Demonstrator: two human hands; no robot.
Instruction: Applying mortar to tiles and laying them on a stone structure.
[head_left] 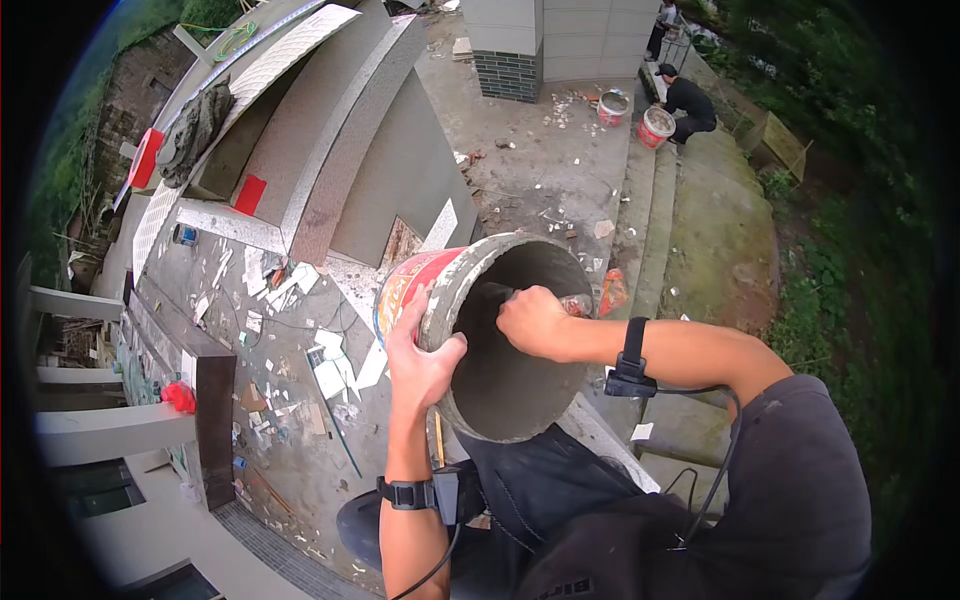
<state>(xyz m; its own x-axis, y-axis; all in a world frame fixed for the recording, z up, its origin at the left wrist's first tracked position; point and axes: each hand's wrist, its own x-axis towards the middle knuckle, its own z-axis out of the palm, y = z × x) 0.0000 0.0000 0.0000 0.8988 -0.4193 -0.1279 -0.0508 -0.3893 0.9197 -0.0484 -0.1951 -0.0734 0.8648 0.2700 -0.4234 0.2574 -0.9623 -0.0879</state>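
Note:
A red bucket (520, 400), its rim and inside coated with grey mortar, is tilted with its mouth toward me above my lap. My left hand (420, 358) grips its left side, with the thumb at the rim and the fingers along the outer wall. Inside the mouth, my right hand (540, 325) is closed in a fist. What that fist holds is mostly hidden; a greyish edge shows beside the knuckles. Straps with small dark devices sit on both wrists.
Broken tile pieces (330, 375) and rubble litter the floor at left. Large grey panels (385, 170) slope behind the bucket. Steps (650, 215) run down the right side. Farther off, a person in dark clothes (688, 105) crouches by two mortar-smeared buckets (655, 128).

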